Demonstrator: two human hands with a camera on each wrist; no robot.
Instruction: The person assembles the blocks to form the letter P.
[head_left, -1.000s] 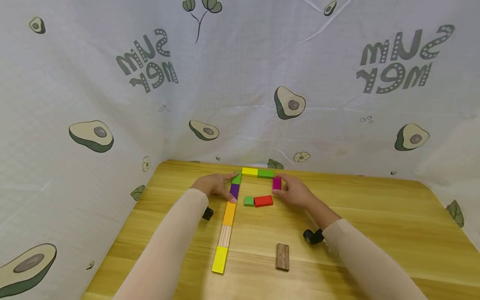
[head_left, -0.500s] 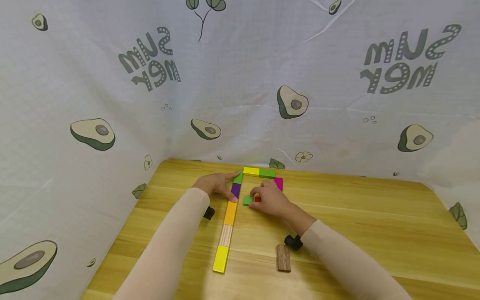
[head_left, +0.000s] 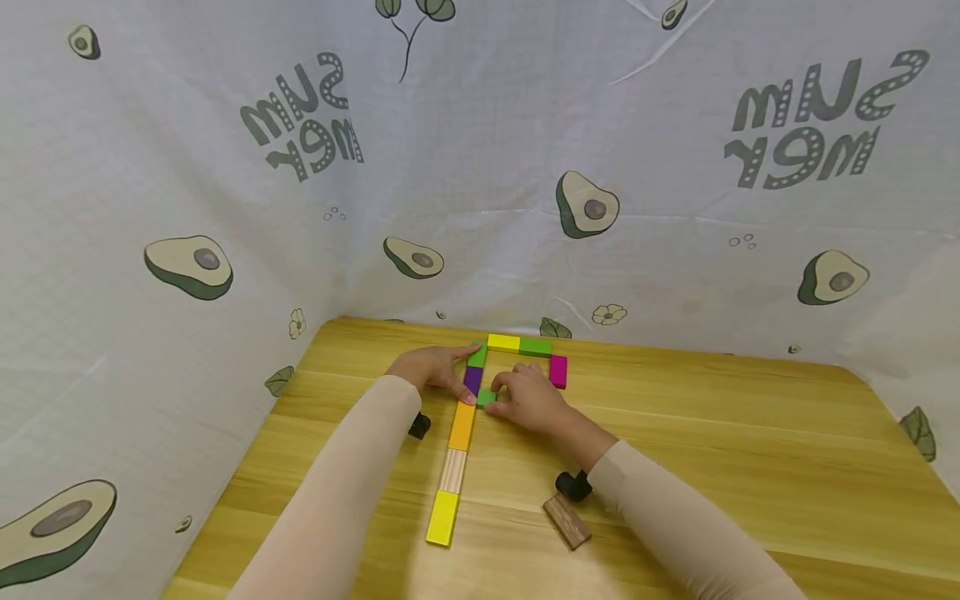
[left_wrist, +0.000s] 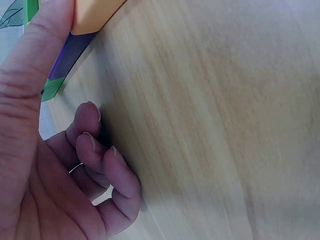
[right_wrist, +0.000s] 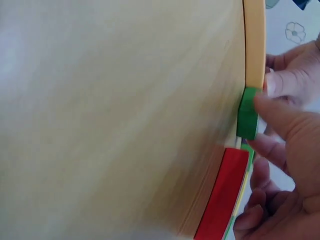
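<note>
My right hand [head_left: 530, 398] pinches a small green block [head_left: 487, 399] between thumb and finger. That block touches the right side of a row of blocks, near where the purple block [head_left: 472, 380] meets the orange block [head_left: 462, 427]. A red block [right_wrist: 222, 195] lies close by in the right wrist view; in the head view my right hand hides it. My left hand [head_left: 433, 367] lies along the row's left side. Its forefinger reaches the green block [head_left: 477, 356] at the far end, its thumb touches the purple-orange joint, and its other fingers bend loosely above the wood.
Toward me the row continues with a striped wooden block [head_left: 452, 471] and a yellow block [head_left: 442, 518]. Another yellow block [head_left: 503, 342], a green one [head_left: 536, 347] and a magenta block [head_left: 558, 372] form the far side. A brown block [head_left: 567, 521] lies slantwise by the right forearm.
My right hand has left the magenta block, moved left and shifted the small green block against the row. The brown block has turned askew. My left hand has stayed in place.
</note>
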